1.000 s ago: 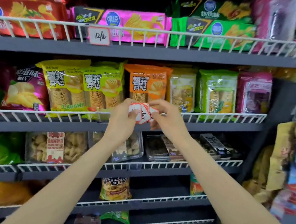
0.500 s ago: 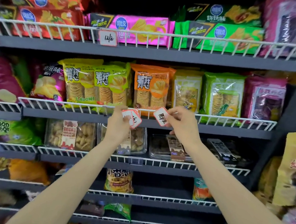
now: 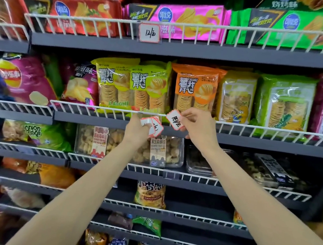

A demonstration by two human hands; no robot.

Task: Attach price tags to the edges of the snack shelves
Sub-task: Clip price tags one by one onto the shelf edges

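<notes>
My right hand point(image 3: 199, 127) pinches one white price tag with a red border point(image 3: 174, 119), held tilted right at the white wire rail point(image 3: 98, 109) of the second shelf, below the orange chip bag point(image 3: 195, 90). My left hand point(image 3: 137, 129) grips a small stack of similar price tags point(image 3: 154, 126) just left of it, in front of the grey shelf edge point(image 3: 90, 119). One price tag in a clear holder point(image 3: 149, 33) hangs on the top shelf's rail.
Snack bags and boxes fill every shelf: red, pink and green boxes on top, yellow-green chip bags point(image 3: 130, 85) on the second, clear tubs point(image 3: 99, 142) on the third. A clear empty tag holder point(image 3: 171, 175) sits on the third rail. Hanging packets crowd the right side.
My hands have drawn apart: the right one pulled a single tag off the stack and lifted it to the wire rail. The view has moved closer to the shelves and shifted left.
</notes>
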